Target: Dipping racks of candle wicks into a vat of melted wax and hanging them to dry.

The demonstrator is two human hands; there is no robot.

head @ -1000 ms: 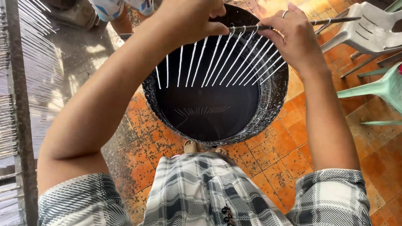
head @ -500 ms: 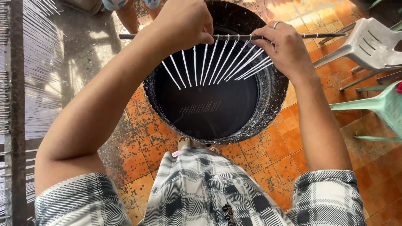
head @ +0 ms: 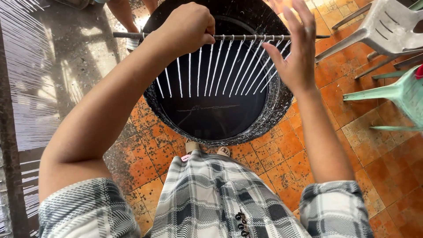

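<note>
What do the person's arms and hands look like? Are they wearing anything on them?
Both arms are bare from above the elbow down. Short sleeves in a black, grey and white check end at the upper arms, the left sleeve and the right sleeve. The left hand wears no glove. The right hand is gloveless too, with a thin ring on one finger. No watch or bracelet shows.

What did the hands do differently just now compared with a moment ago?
The right hand let go of the rod and now spreads open beside the hanging white sticks. The left hand is still gripping the rod, holding it level over the black tub. The sticks stay hung in a row.
</note>
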